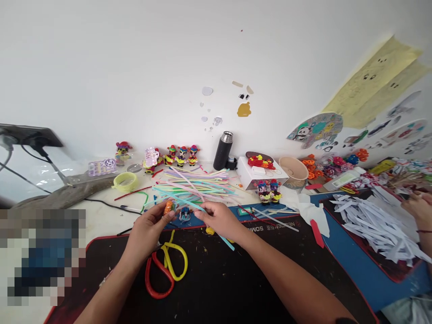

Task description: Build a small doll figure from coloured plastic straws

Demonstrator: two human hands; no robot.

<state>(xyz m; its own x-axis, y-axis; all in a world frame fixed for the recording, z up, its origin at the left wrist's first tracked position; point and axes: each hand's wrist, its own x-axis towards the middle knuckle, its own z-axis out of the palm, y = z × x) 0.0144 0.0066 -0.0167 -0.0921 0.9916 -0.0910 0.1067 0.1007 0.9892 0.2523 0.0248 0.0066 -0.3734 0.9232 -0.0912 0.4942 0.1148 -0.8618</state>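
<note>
My left hand (pixel 151 227) is closed, pinching a small orange woven-looking piece (pixel 169 207) between thumb and fingertips. My right hand (pixel 219 220) is closed on a long light-blue strip (pixel 227 243); one end sticks out below the palm and the other slants up toward the left hand. Whether the strip joins the orange piece I cannot tell. Between the hands lies a small blue-and-black item (pixel 185 214). A yellow lump (pixel 209 230) shows just under the right hand. Below the left hand, scissors (pixel 167 270) with red and yellow handles rest on the black mat (pixel 236 288).
Behind my hands spreads a pile of pastel strips (pixel 195 184). Several small figures (pixel 182 155), a black flask (pixel 223 150) and a white box (pixel 258 173) stand by the wall. Yellow tape (pixel 124 182) lies left. At right, another person's hand (pixel 418 209) is near white paper strips (pixel 378 225).
</note>
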